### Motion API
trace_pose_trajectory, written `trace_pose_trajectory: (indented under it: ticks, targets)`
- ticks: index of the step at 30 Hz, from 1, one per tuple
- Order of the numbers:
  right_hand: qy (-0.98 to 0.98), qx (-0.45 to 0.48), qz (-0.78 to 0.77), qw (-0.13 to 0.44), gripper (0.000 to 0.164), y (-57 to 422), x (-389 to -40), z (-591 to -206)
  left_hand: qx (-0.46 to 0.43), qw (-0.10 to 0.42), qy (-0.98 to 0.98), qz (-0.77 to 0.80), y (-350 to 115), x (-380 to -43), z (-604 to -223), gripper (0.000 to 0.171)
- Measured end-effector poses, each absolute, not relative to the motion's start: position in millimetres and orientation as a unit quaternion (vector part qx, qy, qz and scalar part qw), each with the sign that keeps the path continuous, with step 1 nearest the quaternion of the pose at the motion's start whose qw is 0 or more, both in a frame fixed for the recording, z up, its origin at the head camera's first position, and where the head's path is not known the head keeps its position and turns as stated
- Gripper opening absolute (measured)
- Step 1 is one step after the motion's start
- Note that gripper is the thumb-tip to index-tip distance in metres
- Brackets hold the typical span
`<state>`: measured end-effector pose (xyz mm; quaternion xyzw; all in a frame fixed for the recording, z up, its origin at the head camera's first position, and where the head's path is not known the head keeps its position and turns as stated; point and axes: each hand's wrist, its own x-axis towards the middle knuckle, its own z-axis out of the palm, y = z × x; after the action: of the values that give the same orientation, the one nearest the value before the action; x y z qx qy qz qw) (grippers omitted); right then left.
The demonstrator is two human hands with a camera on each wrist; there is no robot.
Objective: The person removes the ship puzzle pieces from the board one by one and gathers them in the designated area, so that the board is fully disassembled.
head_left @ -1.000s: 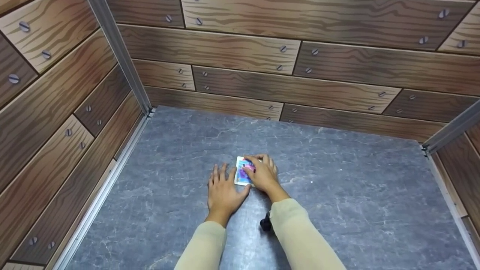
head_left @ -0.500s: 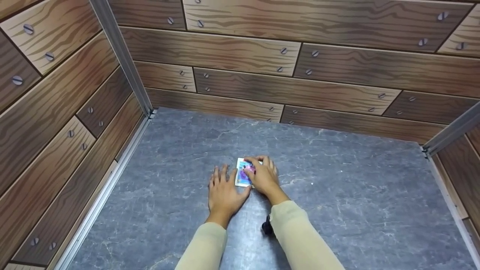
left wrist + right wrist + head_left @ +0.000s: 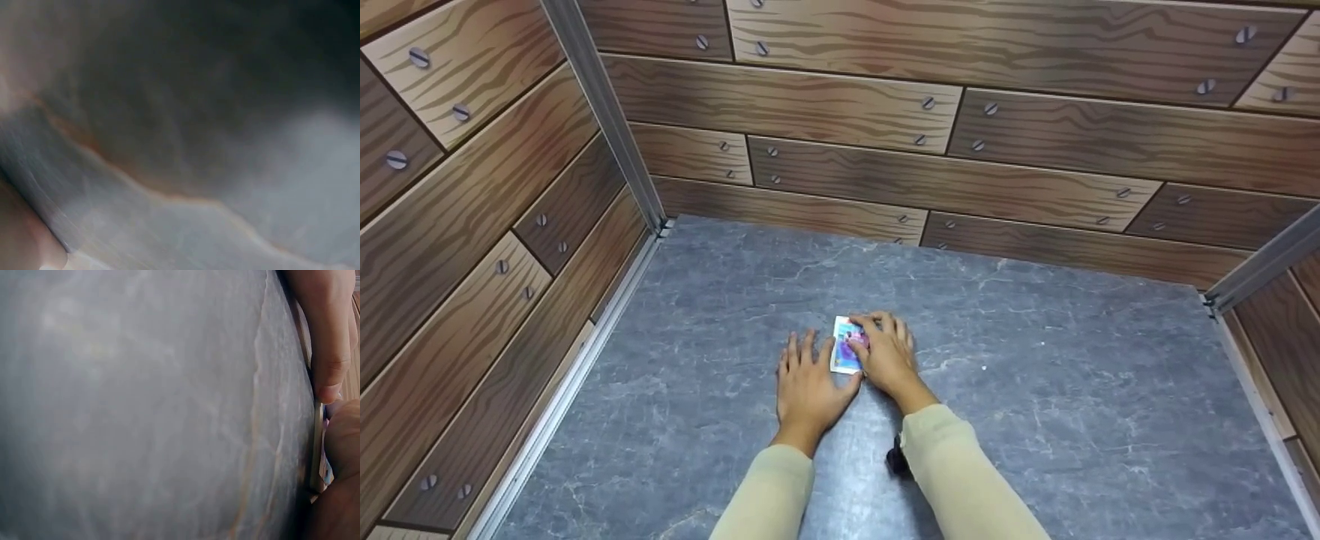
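Note:
A small flat picture board (image 3: 844, 360), bright blue, pink and purple with a white border, lies on the grey marbled tabletop. My left hand (image 3: 808, 386) rests flat at its left side, fingers spread, with the forefinger along the left edge and the thumb by the near corner. The right hand (image 3: 889, 354) covers the board's right part, fingers bent over it and thumb on the picture. In the right wrist view the board's pale thick edge (image 3: 318, 450) shows beneath a bent finger (image 3: 332, 332). The left wrist view is mostly blurred tabletop with some skin (image 3: 25, 230) at the lower left.
Wood-plank-patterned walls (image 3: 840, 97) enclose the back and both sides, with a metal corner post (image 3: 600, 105) at the left. A black device (image 3: 896, 459) sits beside the right cuff. Small white specks (image 3: 984, 367) lie to the right of the hands.
The right hand's fingers shift slightly on the board. The left hand stays in place, and the head view has tilted a little.

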<state>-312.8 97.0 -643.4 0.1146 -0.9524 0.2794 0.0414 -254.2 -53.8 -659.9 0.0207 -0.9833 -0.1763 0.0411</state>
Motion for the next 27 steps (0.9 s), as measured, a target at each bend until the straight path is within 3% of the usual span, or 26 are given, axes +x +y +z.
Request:
trace_pose_trajectory:
  ticks: [27]
  targets:
    - [-0.94, 0.105, 0.322, 0.044, 0.037, 100.6, -315.1, -643.2, 0.022, 0.037, -0.983, -0.179, -52.9, -254.5, -658.2, 0.086]
